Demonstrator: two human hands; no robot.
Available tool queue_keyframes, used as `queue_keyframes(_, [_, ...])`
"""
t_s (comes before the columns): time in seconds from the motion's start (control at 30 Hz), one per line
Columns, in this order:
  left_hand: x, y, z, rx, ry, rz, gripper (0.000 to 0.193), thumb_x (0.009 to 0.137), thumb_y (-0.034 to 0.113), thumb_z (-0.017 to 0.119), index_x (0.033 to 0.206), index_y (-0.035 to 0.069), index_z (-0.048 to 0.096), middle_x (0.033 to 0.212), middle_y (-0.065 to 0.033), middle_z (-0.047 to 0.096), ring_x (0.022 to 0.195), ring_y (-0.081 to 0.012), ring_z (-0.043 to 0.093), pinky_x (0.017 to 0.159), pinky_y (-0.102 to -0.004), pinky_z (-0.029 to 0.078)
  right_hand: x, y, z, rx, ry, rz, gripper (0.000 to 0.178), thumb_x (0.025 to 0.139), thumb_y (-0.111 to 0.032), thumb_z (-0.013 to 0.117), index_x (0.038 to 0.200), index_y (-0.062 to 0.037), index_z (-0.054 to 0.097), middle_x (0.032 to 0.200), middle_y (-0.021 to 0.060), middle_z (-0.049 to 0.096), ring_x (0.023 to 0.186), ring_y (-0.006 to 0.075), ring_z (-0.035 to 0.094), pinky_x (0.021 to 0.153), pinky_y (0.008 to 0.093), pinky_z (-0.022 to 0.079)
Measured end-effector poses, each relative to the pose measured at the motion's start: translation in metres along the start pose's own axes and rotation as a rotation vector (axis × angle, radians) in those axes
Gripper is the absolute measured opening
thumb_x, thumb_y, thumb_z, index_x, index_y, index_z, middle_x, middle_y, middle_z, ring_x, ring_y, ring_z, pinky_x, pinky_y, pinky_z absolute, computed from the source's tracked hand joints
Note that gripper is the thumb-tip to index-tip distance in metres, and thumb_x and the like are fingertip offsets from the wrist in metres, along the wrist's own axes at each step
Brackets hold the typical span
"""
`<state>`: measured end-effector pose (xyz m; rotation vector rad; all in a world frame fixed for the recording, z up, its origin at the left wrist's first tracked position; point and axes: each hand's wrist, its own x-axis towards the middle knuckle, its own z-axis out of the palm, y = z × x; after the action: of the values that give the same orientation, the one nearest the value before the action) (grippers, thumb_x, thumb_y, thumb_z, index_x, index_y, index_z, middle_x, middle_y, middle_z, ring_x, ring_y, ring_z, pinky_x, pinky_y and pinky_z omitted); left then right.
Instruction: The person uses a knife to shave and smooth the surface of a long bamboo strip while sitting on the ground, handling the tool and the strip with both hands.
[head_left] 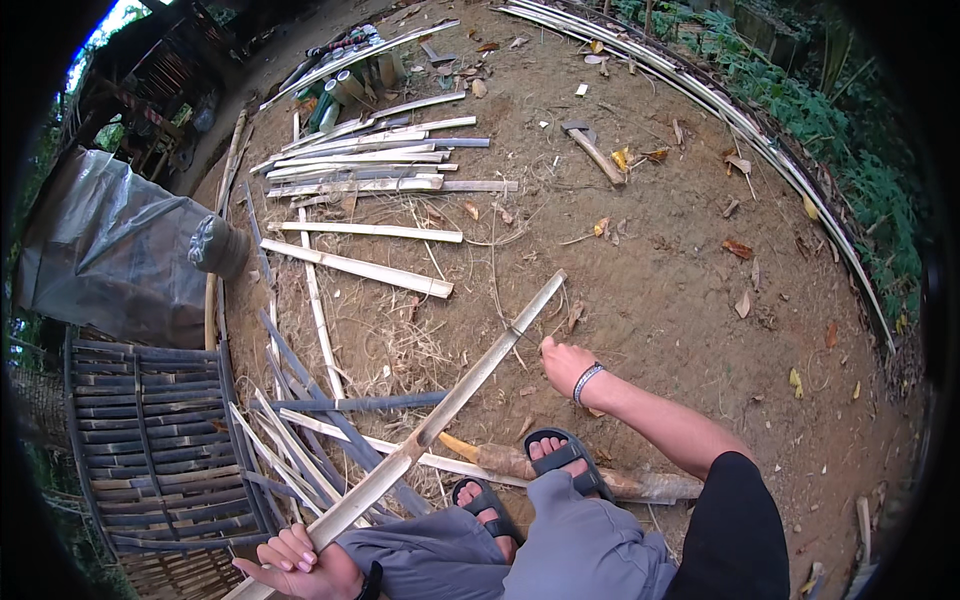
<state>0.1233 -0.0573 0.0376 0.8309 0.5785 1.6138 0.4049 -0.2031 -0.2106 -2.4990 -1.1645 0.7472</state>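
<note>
At seven o'clock, my left hand (300, 562) curls round a split-bamboo strip (402, 459) slanting up past centre. Near centre, towards four, my right hand (568, 370) clenches what looks like a thin blade (526, 337); if the strip twists, it could skid and cut me. Farther, at eleven, bamboo slats (360, 187) lie.

Soft, diffuse daylight falls evenly over the brown ground (680, 270), leaving only faint, blurry-edged shadows, while a small patch of sky (103, 28) at ten o'clock burns out to white with a bluish fringe beside murky shade. The plastic sheet (110, 240) at nine o'clock gives off a dull sheen, and the foliage (850, 160) at two o'clock sinks into dimness. The split bamboo length (487, 362) near the centre reads fairly clearly, whereas the fisheye bows the long poles (745, 125) from twelve to three o'clock and a black vignette rings everything.
</note>
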Motion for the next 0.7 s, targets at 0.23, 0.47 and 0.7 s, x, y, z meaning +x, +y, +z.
queue_keyframes(0.23, [0.003,0.008,-0.017,-0.019,-0.150,-0.012,0.056,0.096,0.040,0.043,0.049,0.015,0.028,0.042,0.0019,0.028,0.038,-0.0081,0.026,0.041,-0.0207,0.024,-0.053,-0.050,-0.012,0.162,-0.055,-0.054,0.026,0.091,-0.022,0.046,0.096,0.0025,0.041,0.076,0.0283,0.062,0.075,0.0441,0.062,0.067,0.0511,0.050])
queue_keyframes(0.47, [0.011,0.001,-0.013,-0.010,0.042,-0.115,0.056,0.095,0.046,0.044,0.049,0.014,0.035,0.040,0.0005,0.034,0.038,-0.0097,0.033,0.046,-0.0219,0.030,-0.057,-0.052,-0.020,0.042,-0.012,-0.093,0.029,0.091,-0.023,0.045,0.100,0.0049,0.041,0.082,0.0274,0.063,0.079,0.0416,0.063,0.070,0.0488,0.052])
queue_keyframes(0.7, [0.005,0.020,-0.017,0.002,-0.054,-0.059,0.057,0.095,0.044,0.043,0.048,0.014,0.034,0.039,0.0009,0.035,0.036,-0.0098,0.033,0.047,-0.0223,0.031,-0.095,-0.094,-0.044,0.040,-0.032,-0.288,0.024,0.083,-0.010,0.045,0.099,0.0061,0.037,0.078,0.0262,0.062,0.074,0.0412,0.063,0.067,0.0477,0.052])
